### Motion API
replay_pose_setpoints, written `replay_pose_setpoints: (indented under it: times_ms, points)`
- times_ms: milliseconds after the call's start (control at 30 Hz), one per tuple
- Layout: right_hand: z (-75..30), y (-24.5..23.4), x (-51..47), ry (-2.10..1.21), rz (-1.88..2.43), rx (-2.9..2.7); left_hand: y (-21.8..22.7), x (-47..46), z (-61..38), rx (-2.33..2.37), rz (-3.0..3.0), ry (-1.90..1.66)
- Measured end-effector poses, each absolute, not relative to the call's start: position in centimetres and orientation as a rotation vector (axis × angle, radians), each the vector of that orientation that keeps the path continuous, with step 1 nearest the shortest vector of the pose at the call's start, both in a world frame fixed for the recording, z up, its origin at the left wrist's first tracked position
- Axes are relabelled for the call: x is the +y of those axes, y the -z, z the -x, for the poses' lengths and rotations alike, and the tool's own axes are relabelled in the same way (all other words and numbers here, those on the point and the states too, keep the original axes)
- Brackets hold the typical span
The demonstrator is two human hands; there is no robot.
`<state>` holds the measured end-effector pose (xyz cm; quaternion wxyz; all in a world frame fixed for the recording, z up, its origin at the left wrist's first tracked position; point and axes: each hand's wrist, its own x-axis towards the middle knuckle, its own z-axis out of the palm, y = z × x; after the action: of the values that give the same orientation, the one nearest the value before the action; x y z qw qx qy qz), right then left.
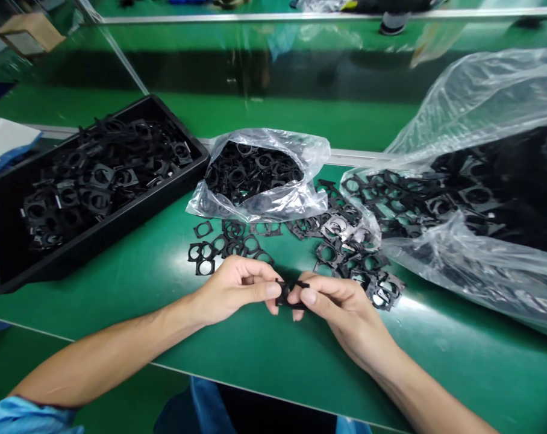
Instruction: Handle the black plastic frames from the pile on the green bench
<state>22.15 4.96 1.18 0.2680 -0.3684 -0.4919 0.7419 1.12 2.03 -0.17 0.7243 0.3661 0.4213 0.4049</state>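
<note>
- A green, glossy surface spans the view, light glaring off it at the right; its pale front edge runs slantwise across the lower part.
- The small black part is held just above the surface, near its front edge, between the two hands.
- The left hand has thumb and fingers clamped on the left end of this part.
- The right hand pinches the other end between thumb and fingers, its fingertips partly covering the part.
- A black tray sits at an angle on the left, heaped with black frames with round openings.
- A small clear bag lies at the back centre, its mouth open towards the front, full of similar frames.
- A large clear bag fills the right side, with many more frames inside and some at its mouth.
- Loose frames lie flat in front of the small bag; a thicker pile spreads between the bags and down beside the right hand.
- Behind the surface stands a green expanse crossed by a dark band, with a pale rail along the top.
- Beyond the rail are blurred items, among them a dark rounded object.
- A cardboard box stands at the upper left; a white and blue item is behind the tray.
- A blue sleeve shows at the lower left, and blue clothing below the front edge.
</note>
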Motion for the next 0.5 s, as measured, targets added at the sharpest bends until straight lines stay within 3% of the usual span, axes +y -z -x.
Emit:
replay_pose_setpoints:
  times_ms: [500]
  points:
    - [-22.02,-1.10,5.10,-1.979,0.983,-1.369,0.23,1.78,-1.33,0.968,-0.796,-0.937]
